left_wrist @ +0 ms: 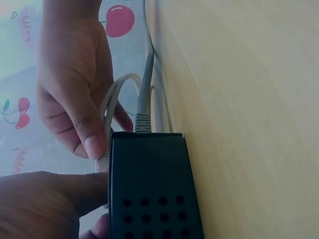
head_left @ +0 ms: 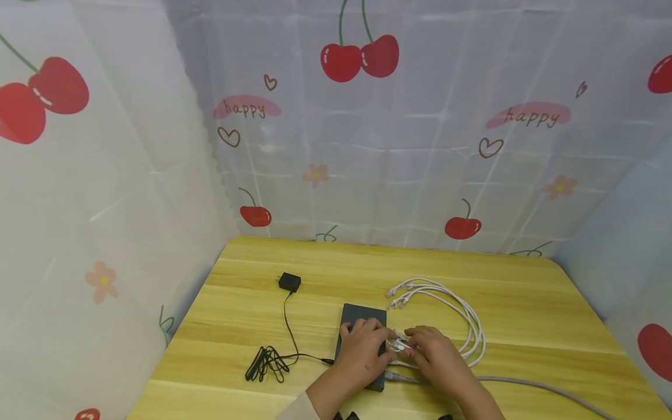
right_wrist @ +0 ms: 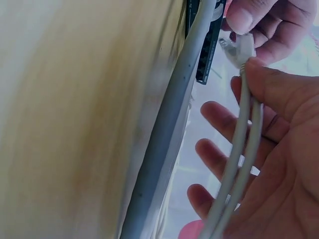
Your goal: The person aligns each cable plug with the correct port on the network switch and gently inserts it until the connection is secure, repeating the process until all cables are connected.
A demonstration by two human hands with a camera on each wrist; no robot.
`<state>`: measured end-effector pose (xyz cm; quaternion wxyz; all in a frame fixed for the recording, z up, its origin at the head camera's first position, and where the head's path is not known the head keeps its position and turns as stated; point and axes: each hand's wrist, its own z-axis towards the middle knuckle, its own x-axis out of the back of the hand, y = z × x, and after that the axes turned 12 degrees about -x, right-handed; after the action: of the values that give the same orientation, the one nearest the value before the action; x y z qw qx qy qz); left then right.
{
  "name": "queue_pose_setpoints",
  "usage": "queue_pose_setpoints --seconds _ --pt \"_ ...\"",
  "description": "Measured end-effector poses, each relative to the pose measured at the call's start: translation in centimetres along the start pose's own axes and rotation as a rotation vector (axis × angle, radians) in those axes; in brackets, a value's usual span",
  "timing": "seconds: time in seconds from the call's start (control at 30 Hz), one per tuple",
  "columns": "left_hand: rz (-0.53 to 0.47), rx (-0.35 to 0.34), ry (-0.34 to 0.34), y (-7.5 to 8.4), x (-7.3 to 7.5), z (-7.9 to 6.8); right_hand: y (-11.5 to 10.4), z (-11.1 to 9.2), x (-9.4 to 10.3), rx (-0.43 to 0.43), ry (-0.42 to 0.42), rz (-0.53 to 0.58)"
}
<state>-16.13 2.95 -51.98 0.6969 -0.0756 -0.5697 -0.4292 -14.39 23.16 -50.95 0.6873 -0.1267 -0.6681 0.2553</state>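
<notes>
A dark switch-like box lies on the table, with vent holes on the side seen in the left wrist view. My left hand reaches over it, thumb and fingers at the clear plug end of a white network cable. My right hand pinches the white network cables just behind their clear plugs, its other fingers spread loosely. Beside these, a thick grey cable runs out of the box's edge. Both hands meet at the box's right side, partly hiding the plugs and sockets.
Loose ends of the white cables lie behind the right hand. A black power adapter and its bundled cord lie left of the box. Cherry-printed curtains border the wooden table.
</notes>
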Motion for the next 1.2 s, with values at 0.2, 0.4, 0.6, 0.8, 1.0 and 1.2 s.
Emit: queue_pose_setpoints --seconds 0.2,0.4,0.6,0.8,1.0,1.2 --pt "0.097 -0.069 0.078 -0.1 -0.1 0.0 -0.3 0.1 0.2 -0.063 -0.003 0.068" --pt "0.115 -0.084 0.113 0.1 0.0 -0.1 0.2 0.1 0.5 -0.103 0.030 0.117" --pt "0.087 -0.063 0.097 0.0 0.1 -0.1 0.7 0.3 0.8 -0.166 0.068 0.104" --pt "0.078 -0.041 0.051 0.0 0.1 -0.2 0.6 0.2 0.6 -0.027 0.301 -0.053" --pt "0.083 -0.046 0.048 0.0 0.2 -0.2 0.0 0.2 0.3 0.259 0.362 -0.117" --pt "0.083 -0.048 0.034 0.0 0.3 -0.3 -0.4 0.0 -0.1 0.210 0.293 -0.156"
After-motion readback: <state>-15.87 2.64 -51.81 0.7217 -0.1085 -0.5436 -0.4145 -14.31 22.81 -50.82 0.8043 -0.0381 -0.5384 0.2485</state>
